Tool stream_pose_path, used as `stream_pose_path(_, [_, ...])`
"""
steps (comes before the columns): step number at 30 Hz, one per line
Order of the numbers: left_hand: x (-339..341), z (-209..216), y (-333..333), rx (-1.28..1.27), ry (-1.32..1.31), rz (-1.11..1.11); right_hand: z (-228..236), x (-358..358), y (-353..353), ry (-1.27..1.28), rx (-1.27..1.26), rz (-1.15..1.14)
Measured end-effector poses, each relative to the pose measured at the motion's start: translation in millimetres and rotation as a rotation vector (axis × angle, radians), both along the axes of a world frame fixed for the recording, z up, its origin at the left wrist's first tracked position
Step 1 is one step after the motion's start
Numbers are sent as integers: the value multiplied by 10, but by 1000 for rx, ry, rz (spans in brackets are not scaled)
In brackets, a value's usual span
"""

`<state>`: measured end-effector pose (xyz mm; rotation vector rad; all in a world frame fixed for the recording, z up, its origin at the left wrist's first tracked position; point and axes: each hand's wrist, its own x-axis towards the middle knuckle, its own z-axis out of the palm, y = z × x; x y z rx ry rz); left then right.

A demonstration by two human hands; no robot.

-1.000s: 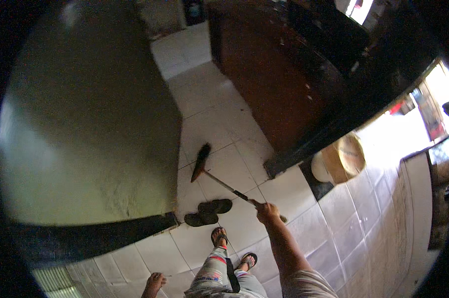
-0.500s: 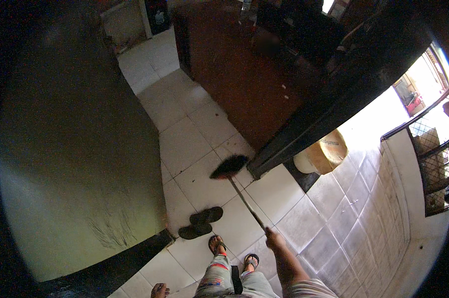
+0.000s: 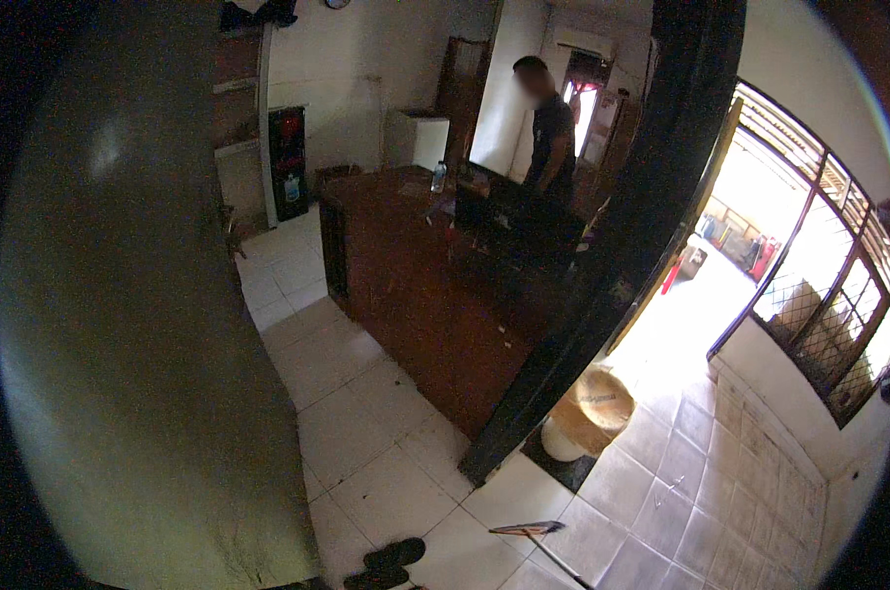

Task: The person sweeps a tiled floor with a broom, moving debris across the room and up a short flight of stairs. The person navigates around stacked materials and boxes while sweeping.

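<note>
A broom [image 3: 527, 529] shows at the lower edge of the head view, its narrow, dark and orange head over the pale floor tiles. Its thin handle [image 3: 566, 570] slants down to the right and leaves the picture. Neither my left hand nor my right hand is in view, so whatever grips the handle is hidden below the edge. Left of the broom, a pair of dark slippers [image 3: 384, 563] lies on the tiles, partly cut off by the picture's edge.
A dark door post [image 3: 563, 344] rises beside a reddish-brown desk [image 3: 406, 295]. Behind the desk stands a person [image 3: 553, 138]. A white bucket with a tan cover [image 3: 597, 405] sits on a dark mat right of the post. A greenish panel [image 3: 160, 393] fills the left.
The view has tilted up, bringing the person and room into sight. My hands and feet have left the picture. The broom head has moved right, past the post's foot.
</note>
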<state>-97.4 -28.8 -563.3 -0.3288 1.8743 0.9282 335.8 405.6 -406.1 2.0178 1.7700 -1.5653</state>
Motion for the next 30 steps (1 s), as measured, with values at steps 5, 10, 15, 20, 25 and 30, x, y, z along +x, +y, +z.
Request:
stream_pose_path(5, [-61, -125, 14, 162, 80, -84, -389, -431, 47, 139, -194, -99])
stream_pose_path(10, [-309, -604, 90, 297, 107, -255, -1240, -1206, 297, 938, -575, -238])
stream_pose_path(15, [-387, -621, 362, 233, 131, -266, -1279, -1002, 276, 876, -373, -262])
stream_pose_path(20, [-371, -26, 510, 236, 130, -218, -973, -505, 132, 592, -147, -111])
stream_pose_path(25, [-192, 327, 486, 248, 86, -151, -916, -526, 270, 436, -140, -37])
stream_pose_path(30, [242, 689, 441, 264, 3, -40, -863, -486, 392, 357, -131, 32])
